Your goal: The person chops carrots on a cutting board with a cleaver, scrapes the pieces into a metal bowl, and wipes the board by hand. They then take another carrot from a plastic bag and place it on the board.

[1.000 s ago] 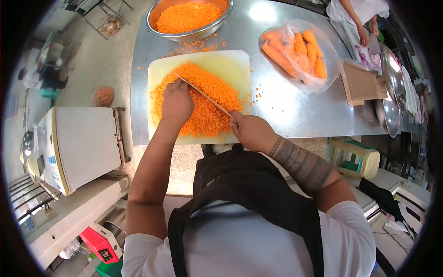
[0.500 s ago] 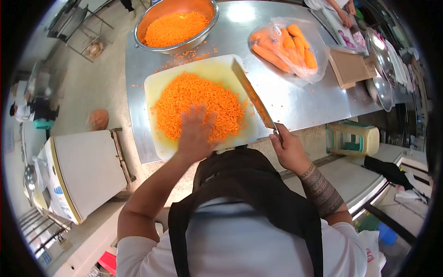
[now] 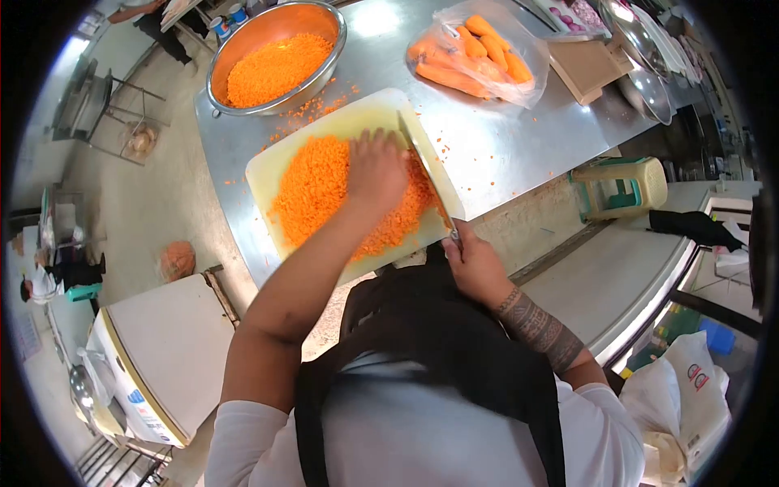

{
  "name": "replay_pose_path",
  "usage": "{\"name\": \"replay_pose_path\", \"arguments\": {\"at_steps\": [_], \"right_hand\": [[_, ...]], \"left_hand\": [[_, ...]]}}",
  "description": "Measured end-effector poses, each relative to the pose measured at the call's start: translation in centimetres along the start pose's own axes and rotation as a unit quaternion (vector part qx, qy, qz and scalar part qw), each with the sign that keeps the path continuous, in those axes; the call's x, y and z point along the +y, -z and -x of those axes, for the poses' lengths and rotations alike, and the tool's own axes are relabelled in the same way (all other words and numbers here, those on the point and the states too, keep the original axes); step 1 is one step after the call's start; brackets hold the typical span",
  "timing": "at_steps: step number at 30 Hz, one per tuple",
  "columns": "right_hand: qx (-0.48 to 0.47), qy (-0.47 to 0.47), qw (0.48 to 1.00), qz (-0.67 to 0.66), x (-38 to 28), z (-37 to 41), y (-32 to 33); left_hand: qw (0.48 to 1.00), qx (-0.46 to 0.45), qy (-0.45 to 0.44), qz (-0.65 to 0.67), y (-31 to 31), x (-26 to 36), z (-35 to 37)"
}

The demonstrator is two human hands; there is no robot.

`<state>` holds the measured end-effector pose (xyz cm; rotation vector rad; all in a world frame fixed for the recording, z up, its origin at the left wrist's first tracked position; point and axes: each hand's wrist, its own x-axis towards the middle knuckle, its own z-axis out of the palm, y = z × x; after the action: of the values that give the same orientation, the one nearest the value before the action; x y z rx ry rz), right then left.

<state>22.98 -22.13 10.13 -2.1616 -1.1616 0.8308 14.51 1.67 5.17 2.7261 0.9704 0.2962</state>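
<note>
Diced carrot [image 3: 312, 183] lies heaped on a pale yellow cutting board [image 3: 264, 174] close to my body. My left hand [image 3: 379, 172] rests on the right part of the heap, palm down with its fingers stretched toward the far edge. In my right hand [image 3: 477, 264] is the handle of a large knife [image 3: 430, 176]. The blade stands on edge along the heap's right side, its tip pointing away from me near the board's far right corner. Part of the carrot is hidden beneath my left hand and forearm.
A steel bowl [image 3: 331, 66] of diced carrot stands at the back left of the metal table [image 3: 495, 154]. Behind the board lies a plastic bag of whole peeled carrots [image 3: 479, 57]. A brown tray [image 3: 588, 69] and metal bowls sit farther right. Stools [image 3: 625, 187] stand beyond the table's edge.
My left hand has slid away from me and right across the carrot. The knife has moved left from the board's edge to lie against the heap. The view has shifted slightly.
</note>
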Motion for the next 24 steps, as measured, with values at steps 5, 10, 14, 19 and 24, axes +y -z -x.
{"name": "replay_pose_path", "arguments": {"at_steps": [5,10,14,19,24], "right_hand": [[-0.049,0.021,0.997,0.059,-2.9,-3.7,-0.6],[-0.077,0.023,0.997,0.011,-4.9,-5.0,2.6],[-0.092,0.016,0.996,0.005,-4.0,-7.5,1.2],[-0.105,0.049,0.993,0.01,-6.2,-8.0,3.3],[-0.099,0.083,0.991,0.035,-3.5,-10.5,-0.4]], "left_hand": [[0.986,-0.141,0.061,0.068,1.6,-5.9,-4.5],[0.985,-0.168,0.019,0.027,0.8,-8.2,-5.7],[0.99,-0.134,0.014,0.033,1.3,-8.0,-4.9],[0.987,-0.162,0.004,-0.01,1.0,-9.2,-4.7],[0.993,-0.108,0.036,0.017,1.5,-8.9,-3.3]]}}
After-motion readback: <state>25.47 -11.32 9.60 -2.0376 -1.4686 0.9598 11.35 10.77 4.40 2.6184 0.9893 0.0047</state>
